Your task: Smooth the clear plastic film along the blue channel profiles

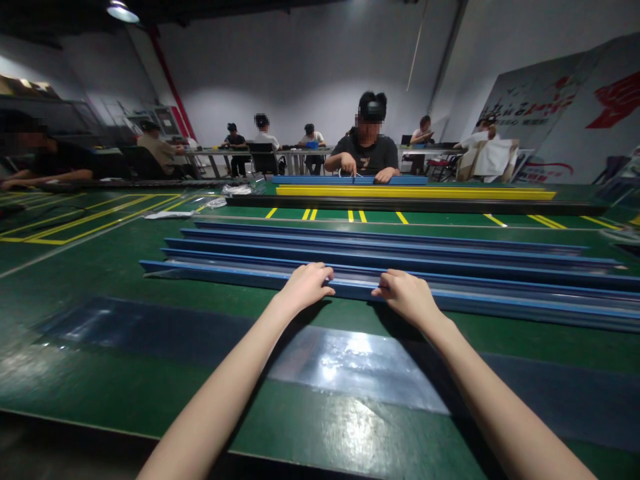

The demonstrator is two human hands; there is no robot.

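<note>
Action at the nearest blue rail [353, 288], laid lengthwise across the green table [100, 273], straight ahead and within reach! Left hand [310, 283] over the near wall, with bent fingers on the inside and thumb to the front: a pinch grip on the rail. Right hand [405, 290] a little further along, much the same, with curled fingers and a low thumb, grasping the same wall; cannot tell how firmly in either case. In between, a short stretch of blue wall in plain sight. Just behind, more blue rails [300, 251], side by side and running the same way. On the near side, a glossy see-through strip [350, 367], flat on the green, with bright glare near the middle. Further over, past short yellow lines [271, 213], a black rail [400, 204], then a yellow rail [415, 192], then a far blue rail [310, 180]. Right behind that one, a co-worker [383, 153] in a dark top, with co-worker's hands [345, 162] down at the rail. Deeper in the room, more people [269, 140] seated at long tables, and off to the right, a banner with a red fist [617, 100].
</note>
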